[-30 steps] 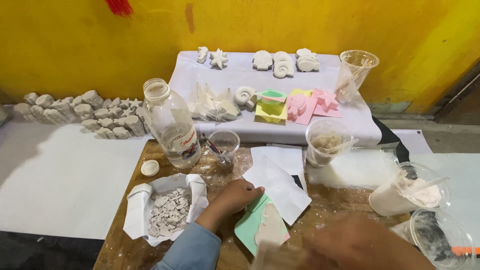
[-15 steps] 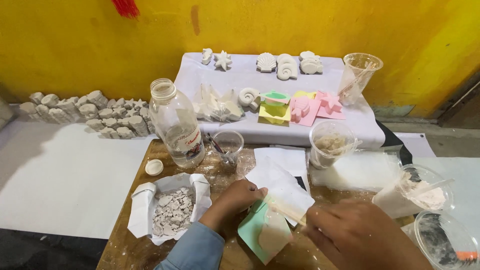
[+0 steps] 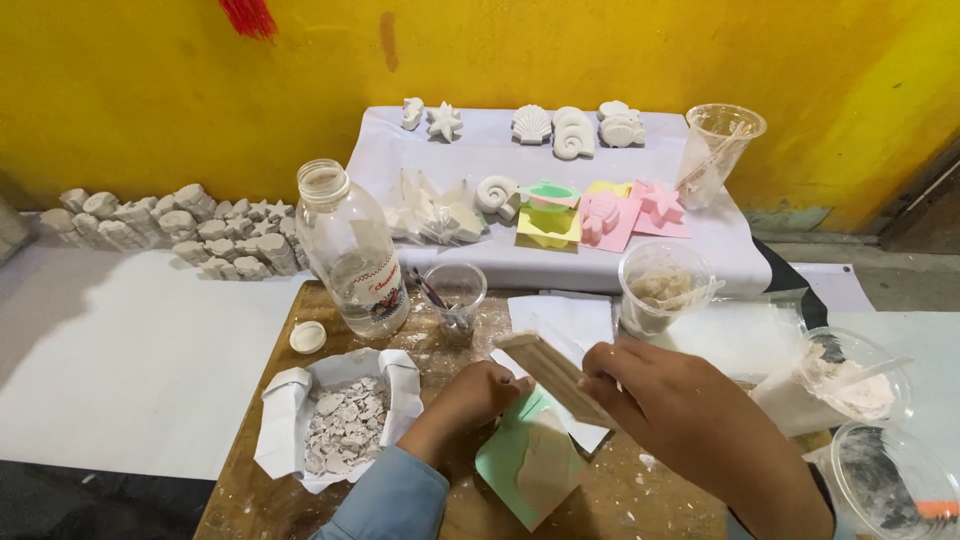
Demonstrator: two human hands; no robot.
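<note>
Since the earlier frames the right hand (image 3: 690, 420) has come in from the lower right corner and lifted a flat pale slab (image 3: 555, 375), which now stands tilted above the green mould (image 3: 525, 465); the fingers of that hand are clamped on the slab's right end. The left hand (image 3: 478, 392) has stayed low, its fingers curled down onto the green mould's upper corner, though whether they pinch it or only press it cannot be told. The mould lies near the front edge of the wooden bench (image 3: 260, 480), partly over white paper sheets (image 3: 565, 320). At the bench's left side a folded white paper tray (image 3: 285, 415) holds broken white plaster chips. Behind it, near the back left corner, stands an open clear bottle (image 3: 350, 255) with a little cloudy liquid at the bottom, its white cap (image 3: 307, 337) lying beside it. A small clear cup (image 3: 455, 300) holds thin tools, hard to make out. A plastic cup (image 3: 662, 288) at the back edge holds pale paste and a stick. Right of the bench, a clear tub (image 3: 850, 375) holds white powder with a stick, and another tub (image 3: 895, 480) is cut off by the frame edge, its contents unclear.
</note>
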